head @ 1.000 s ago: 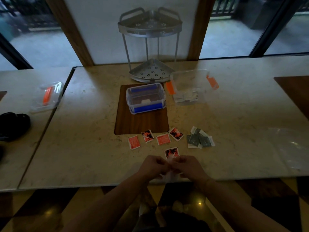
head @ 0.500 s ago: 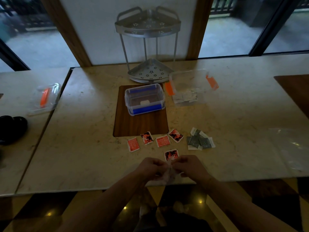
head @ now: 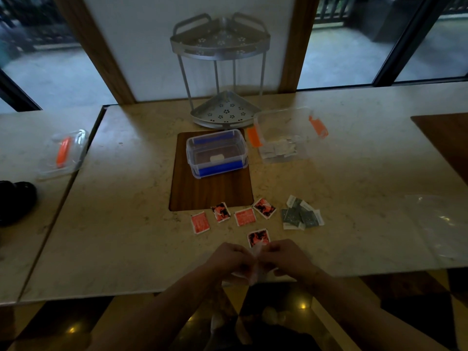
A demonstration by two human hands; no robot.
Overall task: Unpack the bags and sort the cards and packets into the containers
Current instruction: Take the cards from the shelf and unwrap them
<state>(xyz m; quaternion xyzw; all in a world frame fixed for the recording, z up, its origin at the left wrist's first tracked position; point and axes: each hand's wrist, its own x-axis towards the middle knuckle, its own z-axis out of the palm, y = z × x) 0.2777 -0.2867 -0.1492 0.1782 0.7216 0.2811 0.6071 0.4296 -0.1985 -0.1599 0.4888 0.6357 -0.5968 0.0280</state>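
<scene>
My left hand [head: 231, 259] and my right hand [head: 283, 257] meet at the table's near edge, and both pinch a small clear plastic bag [head: 253, 271] between them. Just beyond the fingers lies a red-and-black card [head: 258, 238]. Several more red cards [head: 244, 217] lie in a row further out. To their right is a pile of dark green packets [head: 301, 216]. A blue-latched clear container [head: 216, 153] stands on a wooden inset. An orange-latched clear container [head: 286, 138] to its right holds white packets.
A metal two-tier corner rack [head: 222, 110] stands behind the containers. A clear lid with an orange latch [head: 63, 153] lies on the left table, next to a black object [head: 15, 201]. An empty clear bag [head: 440, 224] lies at the right.
My hands stay together at the table edge, working the small clear bag; the bag's crumpled shape shifts slightly. The view has tilted a little.
</scene>
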